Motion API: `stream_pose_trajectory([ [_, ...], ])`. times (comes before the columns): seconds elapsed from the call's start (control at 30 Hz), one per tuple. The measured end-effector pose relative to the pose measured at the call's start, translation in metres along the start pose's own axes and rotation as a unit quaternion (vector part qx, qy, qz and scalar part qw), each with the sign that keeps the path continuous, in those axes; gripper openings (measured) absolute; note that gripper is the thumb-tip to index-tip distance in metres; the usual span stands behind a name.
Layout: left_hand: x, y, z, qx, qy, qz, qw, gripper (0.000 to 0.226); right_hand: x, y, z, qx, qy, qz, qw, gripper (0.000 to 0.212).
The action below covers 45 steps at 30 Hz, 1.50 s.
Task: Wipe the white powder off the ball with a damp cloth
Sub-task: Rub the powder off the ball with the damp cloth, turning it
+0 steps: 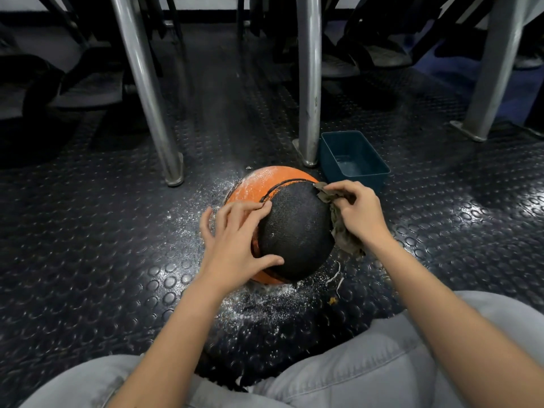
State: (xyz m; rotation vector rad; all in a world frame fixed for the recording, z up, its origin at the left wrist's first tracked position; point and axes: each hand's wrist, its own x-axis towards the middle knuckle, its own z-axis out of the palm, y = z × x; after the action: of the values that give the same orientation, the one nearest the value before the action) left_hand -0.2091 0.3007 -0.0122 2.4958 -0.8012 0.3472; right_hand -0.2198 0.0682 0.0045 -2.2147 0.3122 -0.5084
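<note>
Dark studded rubber floor (88,260) runs under two metal legs (147,98) and a teal tub (326,154) that holds a little water. An orange and black ball (294,231) sits on the floor in front of the person's grey-trousered knees (353,363), just short of the tub. The left hand (232,245) rests on the ball's left side, its fingers (250,209) spread wide over the orange and the thumb on the black panel. The right hand (359,213) is at the ball's right side, its fingers (344,187) curled and pinching a crumpled brownish cloth (344,237) against the black panel; the rest of the cloth hangs below the hand. White powder (259,181) dusts the far orange part of the ball, and more lies scattered on the floor around it
</note>
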Motion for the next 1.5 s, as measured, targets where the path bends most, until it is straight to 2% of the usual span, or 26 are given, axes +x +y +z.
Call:
stream_pose_trajectory([
  [0.1,0.003,-0.005,0.002,0.012,-0.033,0.013,0.999,0.112,-0.002,-0.003,0.003,-0.012,0.013,-0.006,1.0,0.036],
  [0.2,0.002,-0.006,0.003,0.001,-0.038,0.005,0.999,0.114,-0.014,-0.016,0.009,-0.068,0.034,-0.029,0.997,0.029],
  [0.3,0.001,-0.005,0.004,0.001,-0.034,-0.008,0.999,0.116,-0.038,-0.033,0.015,-0.125,0.039,-0.134,0.982,0.025],
  [0.4,0.0,0.0,0.005,0.003,-0.033,-0.021,0.999,0.119,-0.062,-0.041,0.021,-0.165,0.004,-0.246,0.955,0.031],
  [0.47,0.0,0.002,0.005,0.003,-0.033,-0.027,0.999,0.118,-0.06,-0.037,0.017,-0.168,-0.02,-0.273,0.947,0.033],
  [0.53,0.002,0.005,0.004,0.003,-0.041,-0.027,0.999,0.115,-0.044,-0.028,0.008,-0.15,-0.007,-0.224,0.963,0.029],
  [0.67,0.003,0.009,0.004,-0.009,-0.051,-0.03,0.998,0.115,-0.01,-0.007,0.002,-0.095,0.035,-0.038,0.994,0.027],
  [0.7,0.003,0.01,0.005,-0.008,-0.05,-0.032,0.998,0.115,-0.011,-0.007,0.003,-0.091,0.047,-0.027,0.994,0.026],
  [0.77,0.002,0.01,0.005,-0.014,-0.05,-0.042,0.998,0.115,-0.022,-0.013,0.008,-0.094,0.065,-0.062,0.992,0.025],
  [0.9,-0.001,0.009,0.004,-0.033,-0.044,-0.056,0.997,0.113,-0.064,-0.039,0.023,-0.132,0.001,-0.25,0.959,0.03],
  [0.97,-0.001,0.009,0.003,-0.027,-0.05,-0.056,0.997,0.112,-0.064,-0.038,0.023,-0.166,-0.019,-0.287,0.943,0.031],
  [1.03,0.001,0.008,0.003,-0.025,-0.06,-0.055,0.996,0.112,-0.046,-0.03,0.016,-0.161,0.004,-0.237,0.958,0.029],
  [1.17,0.001,0.011,0.005,-0.03,-0.064,-0.051,0.996,0.113,-0.009,-0.01,0.002,-0.096,0.036,-0.051,0.993,0.028],
  [1.23,0.0,0.013,0.006,-0.028,-0.061,-0.048,0.997,0.113,-0.014,-0.012,0.006,-0.084,0.065,-0.036,0.994,0.028],
  [1.33,0.0,0.012,0.006,-0.032,-0.055,-0.054,0.997,0.114,-0.039,-0.025,0.017,-0.104,0.067,-0.134,0.983,0.026],
  [1.43,-0.001,0.011,0.003,-0.04,-0.053,-0.061,0.996,0.113,-0.063,-0.039,0.026,-0.13,0.008,-0.264,0.956,0.031],
  [1.5,-0.001,0.011,0.002,-0.039,-0.053,-0.06,0.996,0.112,-0.059,-0.036,0.023,-0.148,-0.008,-0.295,0.944,0.031],
])
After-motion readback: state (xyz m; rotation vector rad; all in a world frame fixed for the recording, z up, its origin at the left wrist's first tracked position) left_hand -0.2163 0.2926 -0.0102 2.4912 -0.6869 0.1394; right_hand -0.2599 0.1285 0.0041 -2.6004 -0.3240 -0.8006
